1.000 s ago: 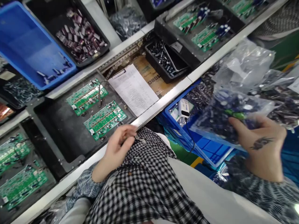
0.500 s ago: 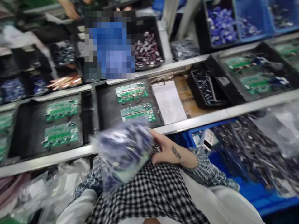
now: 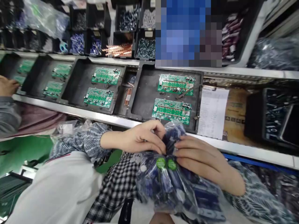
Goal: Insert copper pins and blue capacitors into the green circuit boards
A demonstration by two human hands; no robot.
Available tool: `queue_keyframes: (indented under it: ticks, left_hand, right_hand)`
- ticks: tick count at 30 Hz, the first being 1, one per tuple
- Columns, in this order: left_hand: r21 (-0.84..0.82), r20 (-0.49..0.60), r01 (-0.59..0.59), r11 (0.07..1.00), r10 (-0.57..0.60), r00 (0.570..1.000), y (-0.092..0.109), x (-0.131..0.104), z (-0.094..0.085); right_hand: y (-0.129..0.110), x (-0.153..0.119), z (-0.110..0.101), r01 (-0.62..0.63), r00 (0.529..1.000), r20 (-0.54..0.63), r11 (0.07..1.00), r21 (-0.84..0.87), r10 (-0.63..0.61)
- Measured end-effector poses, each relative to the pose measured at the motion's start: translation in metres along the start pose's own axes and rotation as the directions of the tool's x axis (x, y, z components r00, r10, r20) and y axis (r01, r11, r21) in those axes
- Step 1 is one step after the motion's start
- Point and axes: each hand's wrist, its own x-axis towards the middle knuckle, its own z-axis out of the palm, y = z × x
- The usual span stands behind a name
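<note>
A clear plastic bag (image 3: 163, 183) full of dark blue parts, with two green round stickers near its top, rests over my lap. My left hand (image 3: 146, 137) pinches the gathered neck of the bag from the left. On the other side, my right hand (image 3: 201, 157) is closed on the bag, its fingers curled against the plastic. Just beyond both hands lies a black tray (image 3: 144, 93) holding two green circuit boards, the upper one (image 3: 176, 84) and the lower one (image 3: 171, 111).
More black trays (image 3: 77, 82) with green boards run leftward along the metal rail. A co-worker's hand (image 3: 8, 86) is at the far left. Parts bins (image 3: 121, 46) stand behind. On the right are a paper sheet (image 3: 213, 112) and a black bin (image 3: 275, 115).
The view has swung right and the bag now sits lower, nearer my body. My left hand, hidden behind the bag before, now shows at its neck beside my right hand.
</note>
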Motion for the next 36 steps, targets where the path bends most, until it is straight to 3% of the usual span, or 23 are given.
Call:
queue_keyframes:
  ticks: [3, 7, 10, 14, 16, 18, 20, 23, 25, 27, 29, 31, 36]
  left_hand:
    - [0.101, 0.129, 0.024, 0.995, -0.037, 0.991, 0.004, 0.010, -0.004]
    - [0.206, 0.352, -0.037, 0.978, -0.039, 0.935, 0.022, 0.022, -0.018]
    - [0.213, 0.455, -0.023, 0.977, -0.079, 0.887, 0.038, 0.027, -0.029]
    - [0.089, 0.408, 0.088, 0.992, -0.117, 0.906, 0.050, 0.034, -0.045]
    - [-0.008, 0.377, 0.083, 0.997, -0.074, 0.923, 0.053, 0.043, -0.053]
    - [0.005, 0.373, 0.021, 1.000, -0.021, 0.928, 0.053, 0.055, -0.061]
    - [0.197, 0.402, -0.083, 0.977, -0.003, 0.916, 0.050, 0.065, -0.067]
    - [0.570, 0.467, -0.246, 0.784, -0.062, 0.882, 0.043, 0.073, -0.070]
    - [0.701, 0.452, -0.288, 0.653, -0.094, 0.887, 0.037, 0.072, -0.070]
    - [0.745, 0.399, -0.280, 0.605, -0.067, 0.914, 0.035, 0.068, -0.070]
    - [0.724, 0.381, -0.291, 0.625, -0.011, 0.925, 0.037, 0.064, -0.074]
    - [0.663, 0.416, -0.343, 0.666, 0.053, 0.908, 0.041, 0.060, -0.079]
    - [0.562, 0.526, -0.441, 0.700, 0.109, 0.844, 0.047, 0.048, -0.093]
  right_hand:
    - [-0.007, 0.009, -0.017, 0.141, 0.988, 0.073, 0.986, -0.090, -0.135]
    - [-0.019, 0.013, -0.029, 0.132, 0.982, 0.160, 0.966, -0.223, -0.097]
    - [-0.022, 0.010, -0.037, 0.156, 0.975, 0.195, 0.954, -0.255, -0.107]
    - [-0.015, 0.007, -0.045, 0.164, 0.968, 0.230, 0.951, -0.261, -0.104]
    - [-0.008, 0.013, -0.043, 0.181, 0.973, 0.198, 0.932, -0.315, -0.122]
    - [0.001, 0.025, -0.038, 0.194, 0.978, 0.142, 0.910, -0.367, -0.152]
    - [0.011, 0.040, -0.031, 0.217, 0.976, 0.119, 0.879, -0.424, -0.184]
    - [0.029, 0.059, -0.028, 0.278, 0.957, 0.220, 0.821, -0.499, -0.190]
    - [0.038, 0.065, -0.034, 0.287, 0.941, 0.301, 0.831, -0.476, -0.153]
    - [0.041, 0.067, -0.047, 0.196, 0.944, 0.324, 0.898, -0.394, -0.064]
    - [0.036, 0.066, -0.061, 0.040, 0.942, 0.329, 0.953, -0.299, 0.064]
    - [0.027, 0.067, -0.071, -0.044, 0.937, 0.324, 0.965, -0.257, 0.130]
    - [0.020, 0.069, -0.075, 0.114, 0.933, 0.359, 0.961, -0.253, -0.015]
